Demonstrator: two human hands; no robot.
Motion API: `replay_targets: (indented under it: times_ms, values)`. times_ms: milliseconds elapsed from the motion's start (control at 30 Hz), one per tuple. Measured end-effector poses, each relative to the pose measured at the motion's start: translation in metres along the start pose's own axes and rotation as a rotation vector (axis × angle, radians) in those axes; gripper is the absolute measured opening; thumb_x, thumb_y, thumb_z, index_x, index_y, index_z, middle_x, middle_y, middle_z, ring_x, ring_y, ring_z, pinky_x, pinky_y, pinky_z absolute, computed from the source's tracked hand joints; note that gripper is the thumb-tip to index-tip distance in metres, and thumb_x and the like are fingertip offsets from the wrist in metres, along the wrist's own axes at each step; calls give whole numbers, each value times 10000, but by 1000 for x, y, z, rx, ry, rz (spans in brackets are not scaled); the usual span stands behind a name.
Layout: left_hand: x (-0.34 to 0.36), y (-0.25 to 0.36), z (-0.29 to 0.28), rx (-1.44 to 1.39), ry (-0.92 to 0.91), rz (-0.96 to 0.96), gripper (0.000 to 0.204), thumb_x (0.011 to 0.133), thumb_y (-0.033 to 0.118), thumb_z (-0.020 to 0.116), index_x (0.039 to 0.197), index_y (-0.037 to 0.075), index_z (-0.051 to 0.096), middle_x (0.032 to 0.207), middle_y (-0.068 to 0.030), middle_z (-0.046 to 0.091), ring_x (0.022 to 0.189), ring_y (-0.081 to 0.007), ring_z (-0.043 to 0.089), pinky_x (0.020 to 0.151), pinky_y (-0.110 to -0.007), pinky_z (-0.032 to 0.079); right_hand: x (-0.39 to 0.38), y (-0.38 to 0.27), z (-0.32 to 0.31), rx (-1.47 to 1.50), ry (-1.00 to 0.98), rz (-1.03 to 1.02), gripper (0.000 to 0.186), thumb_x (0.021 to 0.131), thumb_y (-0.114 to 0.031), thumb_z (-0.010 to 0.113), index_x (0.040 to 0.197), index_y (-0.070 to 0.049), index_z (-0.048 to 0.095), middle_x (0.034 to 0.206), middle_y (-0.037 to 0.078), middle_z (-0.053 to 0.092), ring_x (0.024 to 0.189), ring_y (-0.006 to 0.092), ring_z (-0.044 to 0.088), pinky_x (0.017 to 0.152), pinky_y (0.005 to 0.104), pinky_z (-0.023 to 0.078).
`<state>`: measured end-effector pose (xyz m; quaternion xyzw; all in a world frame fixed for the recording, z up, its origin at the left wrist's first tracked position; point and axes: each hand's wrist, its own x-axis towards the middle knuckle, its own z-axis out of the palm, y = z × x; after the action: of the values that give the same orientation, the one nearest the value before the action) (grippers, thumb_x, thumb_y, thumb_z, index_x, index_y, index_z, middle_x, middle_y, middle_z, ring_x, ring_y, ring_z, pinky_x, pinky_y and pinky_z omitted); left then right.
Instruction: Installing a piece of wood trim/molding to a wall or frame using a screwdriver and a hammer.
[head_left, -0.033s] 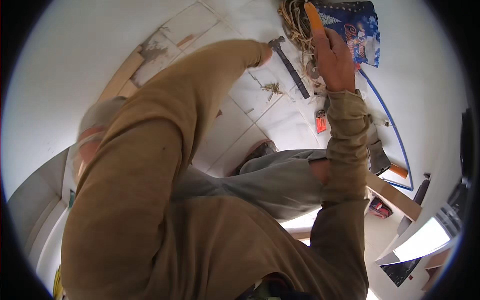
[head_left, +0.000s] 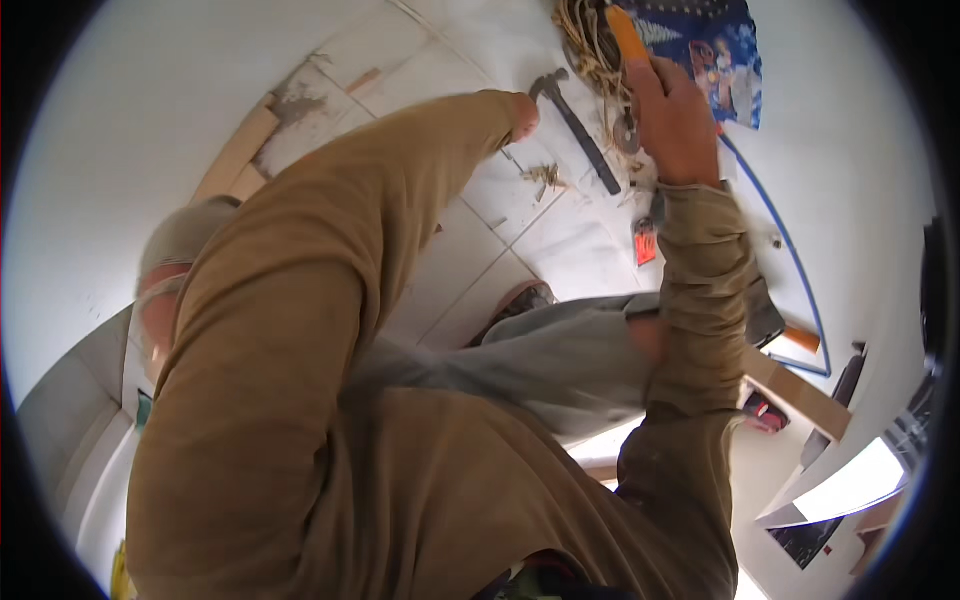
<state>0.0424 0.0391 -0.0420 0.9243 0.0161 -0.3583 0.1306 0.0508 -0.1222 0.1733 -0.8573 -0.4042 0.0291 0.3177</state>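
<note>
In my raised right hand [head_left: 675,125] is an orange handle [head_left: 628,38], gripped with my thumb along it. What the handle belongs to is not visible. My left hand [head_left: 523,117] shows only in part past the end of its brown sleeve; its fingers are hidden. Just right of it, a dark claw hammer [head_left: 580,130] lies on the tiles, its head close to that hand. A coil of tan rope or cord [head_left: 590,45] lies behind my right hand, beside a blue printed bag [head_left: 715,65]. A grey disc [head_left: 627,132] is partly covered by my right hand.
Small brass-coloured pieces [head_left: 543,176] and a small red-and-black item [head_left: 645,242] lie on the white tiled floor [head_left: 470,240]. A blue-edged frame [head_left: 785,230] stands at the right, near wooden boards [head_left: 800,388]. More wood [head_left: 240,150] lies at the left. My grey-trousered leg [head_left: 560,365] crosses below.
My left hand has shifted slightly left and nearer to me, a little farther from the hammer head. My right hand keeps its grip on the orange handle.
</note>
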Motion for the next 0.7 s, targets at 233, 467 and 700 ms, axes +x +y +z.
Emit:
replay_targets:
  times_ms: [233,467,700]
  values:
    - [47,70,200,-191,539,231,453,799,262,774,1234,208,655,1240,-107,553,1188,-324,542,934,-467,508,-47,52,-6,67,-116,186,472,957,-423,598,989,39,685,726,125,653,647,241,603,664,404,471]
    - [67,84,174,-249,523,421,115,801,122,679,914,129,660,982,-112,652,1009,-329,634,845,-469,515,-40,63,-23,196,-207,253,373,1000,-346,581,960,12,679,668,41,590,525,128,519,519,311,407]
    - [45,-131,91,-1355,1213,-154,149,934,180,631,1039,110,711,841,-43,708,805,-177,674,756,-339,551,-12,46,-7,347,-240,187,362,1015,-337,565,925,1,659,640,3,541,474,82,480,458,267,369]
